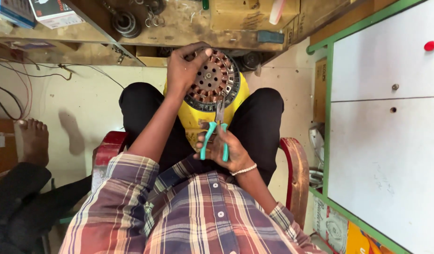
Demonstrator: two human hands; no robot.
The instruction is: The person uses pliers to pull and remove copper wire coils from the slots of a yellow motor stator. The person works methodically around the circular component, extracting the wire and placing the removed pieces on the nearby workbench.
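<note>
The left hand (183, 70) has its fingers clamped over the rim of a copper-wound motor stator (212, 81), which sits on a yellow housing (240, 94) between the knees. Just below, the right hand (226, 149) has its fingers closed around teal-handled pliers (217, 136), whose tip touches the windings. Beyond the left fingers, a white and red box (54, 13) and a blue box (12, 11) lie on the counter (188, 28).

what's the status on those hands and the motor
Left hand grips motor stator rim. Right hand holds teal-handled pliers, tip at the windings. Nothing blocking.
</note>
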